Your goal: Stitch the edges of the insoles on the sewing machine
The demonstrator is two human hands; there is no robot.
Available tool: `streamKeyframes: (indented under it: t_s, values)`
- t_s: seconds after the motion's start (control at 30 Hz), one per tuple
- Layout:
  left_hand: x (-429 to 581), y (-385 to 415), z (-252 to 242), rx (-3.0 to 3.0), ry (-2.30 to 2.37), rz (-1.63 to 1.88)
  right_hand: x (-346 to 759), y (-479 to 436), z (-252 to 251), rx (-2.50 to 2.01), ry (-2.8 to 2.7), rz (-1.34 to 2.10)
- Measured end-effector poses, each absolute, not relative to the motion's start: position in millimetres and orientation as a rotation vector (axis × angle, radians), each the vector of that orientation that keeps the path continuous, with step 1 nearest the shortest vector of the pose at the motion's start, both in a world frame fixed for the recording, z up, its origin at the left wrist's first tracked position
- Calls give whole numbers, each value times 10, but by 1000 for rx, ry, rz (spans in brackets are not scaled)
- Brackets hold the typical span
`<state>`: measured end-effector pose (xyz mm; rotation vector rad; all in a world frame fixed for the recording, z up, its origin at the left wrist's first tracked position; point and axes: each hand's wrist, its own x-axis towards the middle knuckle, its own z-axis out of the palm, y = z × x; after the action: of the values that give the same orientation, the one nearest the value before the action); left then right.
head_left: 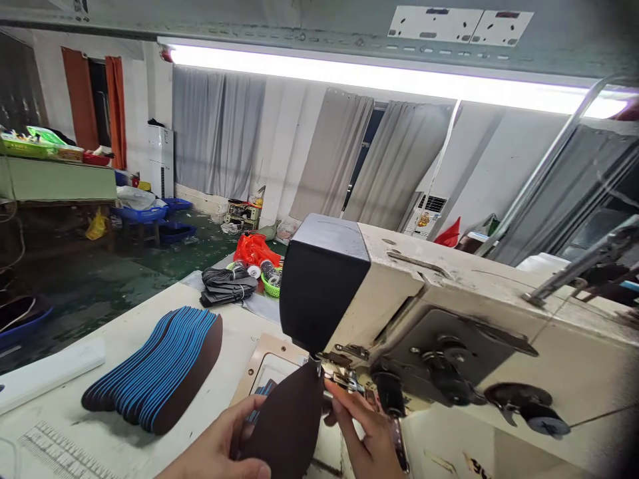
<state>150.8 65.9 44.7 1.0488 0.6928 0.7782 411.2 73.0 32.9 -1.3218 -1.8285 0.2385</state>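
A dark brown insole [287,426], pointed at its upper end, stands tilted under the head of a sewing machine [324,286]. My left hand [224,439] grips its lower left side, thumb in front and fingers behind. The insole's tip reaches the needle and presser foot area [339,376]. Close to its right edge, my right hand [367,432] is closed, with the index fingertip just below the presser foot; what its fingers pinch is hidden. To the left, a fanned row of similar brown insoles [154,366] with blue layers lies on the white table [200,442].
A bundle of dark strips [227,286], a red plastic bag [255,249] and a green basket [272,285] with thread spools sit at the table's far edge. A white bar [54,372] and a printed ruler scale [62,452] are at left. Blue tubs [174,231] stand on the floor.
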Motion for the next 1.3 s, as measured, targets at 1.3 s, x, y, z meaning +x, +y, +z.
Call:
streamKeyframes:
  t_s: [1.3]
  values:
    - [1829,906,461,925,613,881,4089,784,184,-1300,-1688,208]
